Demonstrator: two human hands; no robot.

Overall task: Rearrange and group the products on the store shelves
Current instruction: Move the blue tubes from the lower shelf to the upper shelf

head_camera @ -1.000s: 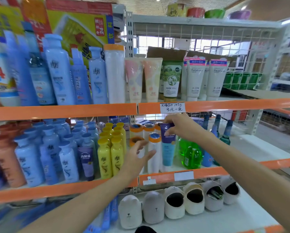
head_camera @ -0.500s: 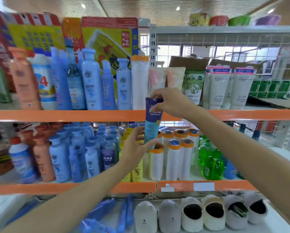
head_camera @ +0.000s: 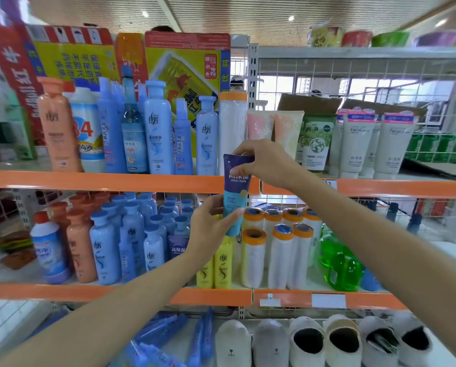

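Both hands hold one purple-and-teal soft plastic tube [head_camera: 236, 192]: right hand [head_camera: 267, 161] pinches its top, left hand [head_camera: 208, 229] grips its bottom. It is mid-move; next it probably needs a slot beside the matching purple tube [head_camera: 178, 249].

Upper shelf [head_camera: 102, 181] packed with bottles on the left, small free gap between white roll [head_camera: 232, 128] and pink tubes [head_camera: 260, 127], open wire space above the tubes
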